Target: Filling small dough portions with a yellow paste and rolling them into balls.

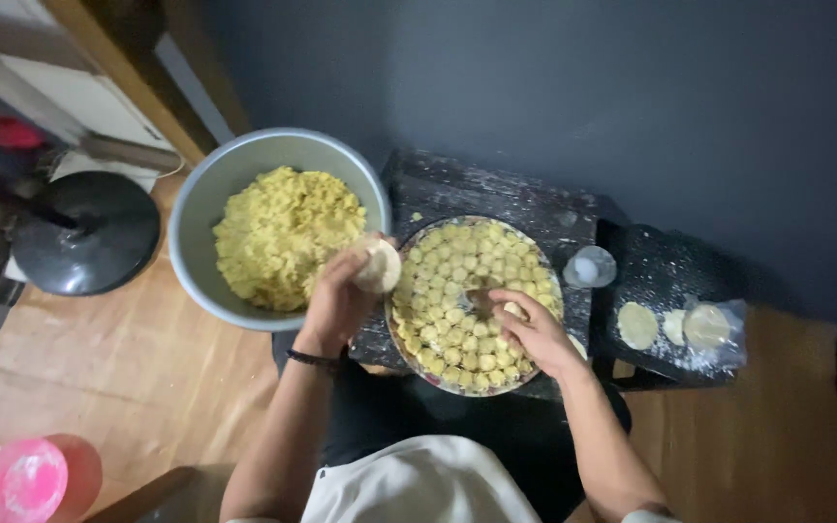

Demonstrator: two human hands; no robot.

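Two hands over a tray of small dumplings, one holding a round dough wrapper.

The left hand keeps a flat dough wrapper in its grip, lifted between the grey bowl of yellow filling and the round tray, near both. The right hand pinches one small dumpling, low over the tray, whose rows are almost full. More wrappers lie well apart on the floured dark bench.
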